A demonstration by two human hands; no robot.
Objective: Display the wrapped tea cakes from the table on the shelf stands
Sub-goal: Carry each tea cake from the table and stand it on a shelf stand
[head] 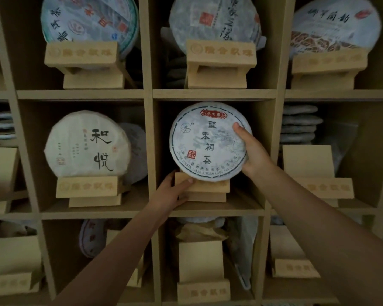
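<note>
A round tea cake (205,141) in white paper with a green ring and black characters stands upright in the middle cubby of the wooden shelf. My right hand (253,154) grips its right edge, thumb on the front face. Its lower rim sits at the wooden stand (208,188) below it. My left hand (171,192) holds the left end of that stand, thumb on its front lip.
Wrapped cakes on stands fill the cubby to the left (87,144) and the three cubbies above (213,23). Empty wooden stands sit at the right (309,166), below centre (201,266) and lower left (16,259). Flat stacks of cakes (299,124) lie behind the right stand.
</note>
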